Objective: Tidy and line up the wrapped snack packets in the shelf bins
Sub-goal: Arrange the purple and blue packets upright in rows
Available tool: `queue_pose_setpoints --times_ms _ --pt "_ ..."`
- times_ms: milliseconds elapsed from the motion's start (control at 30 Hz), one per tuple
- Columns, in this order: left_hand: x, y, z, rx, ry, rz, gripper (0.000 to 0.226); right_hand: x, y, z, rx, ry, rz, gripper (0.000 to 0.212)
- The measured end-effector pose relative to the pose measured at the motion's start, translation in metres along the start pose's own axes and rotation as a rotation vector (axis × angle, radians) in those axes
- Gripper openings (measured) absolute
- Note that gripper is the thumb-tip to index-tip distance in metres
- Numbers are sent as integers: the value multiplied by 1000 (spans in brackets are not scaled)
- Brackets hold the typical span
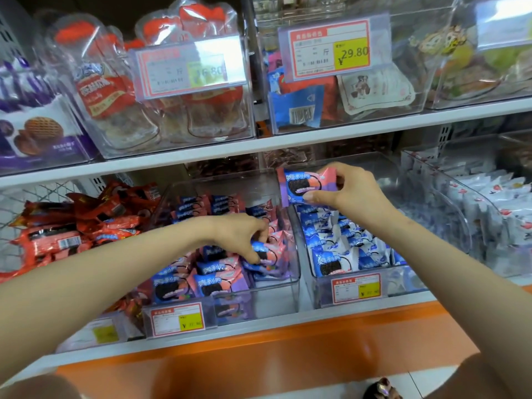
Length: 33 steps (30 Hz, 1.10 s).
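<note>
Head view: my left hand [244, 234] pinches a pink packet [269, 253] in the pink bin [273, 300], to square it w/ its row; right hand [349, 191] grips a second packet [305, 187] up over that bin's right wall, prob. a stray going back in.

The lower shelf [288, 349] — orange-fronted — carries clear bins [273, 298] side by side, a wire basket [34, 203] at left.

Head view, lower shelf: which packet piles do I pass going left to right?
Red packets → pink-and-purple cookie packets → blue-and-white cookie packets → white packets.
</note>
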<state>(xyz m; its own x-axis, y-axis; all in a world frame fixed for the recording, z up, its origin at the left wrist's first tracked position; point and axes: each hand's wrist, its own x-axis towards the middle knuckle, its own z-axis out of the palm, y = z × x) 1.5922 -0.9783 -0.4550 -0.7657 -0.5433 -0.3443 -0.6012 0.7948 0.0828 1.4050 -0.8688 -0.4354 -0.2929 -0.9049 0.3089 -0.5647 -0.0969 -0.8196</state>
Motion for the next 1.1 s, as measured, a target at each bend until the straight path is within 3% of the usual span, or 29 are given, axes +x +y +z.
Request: queue_pose_setpoints --times_ms 100,233,333,767,867,933,1033,1100 --pt "2 3 4 -16 -2 13 33 0 -1 1 -7 -11 -2 23" --pt "17 10 33 280 27 57 38 -1 -4 3 1 -4 -8 21" --pt "22 14 42 356 65 58 39 -2 -4 3 12 2 -8 20" --pt "24 13 47 306 202 -40 46 -2 -2 6 -10 -11 10 22" --pt "12 9 35 150 221 -32 40 -2 -3 8 65 -5 38 22" --pt "-1 4 19 -23 371 -48 26 -1 -4 8 178 -10 60 26" --pt "-23 -1 -6 -556 635 -43 4 0 -7 11 279 -60 87 24" --pt "-36 2 -17 -908 605 6 9 0 -10 15 307 -105 90 23"
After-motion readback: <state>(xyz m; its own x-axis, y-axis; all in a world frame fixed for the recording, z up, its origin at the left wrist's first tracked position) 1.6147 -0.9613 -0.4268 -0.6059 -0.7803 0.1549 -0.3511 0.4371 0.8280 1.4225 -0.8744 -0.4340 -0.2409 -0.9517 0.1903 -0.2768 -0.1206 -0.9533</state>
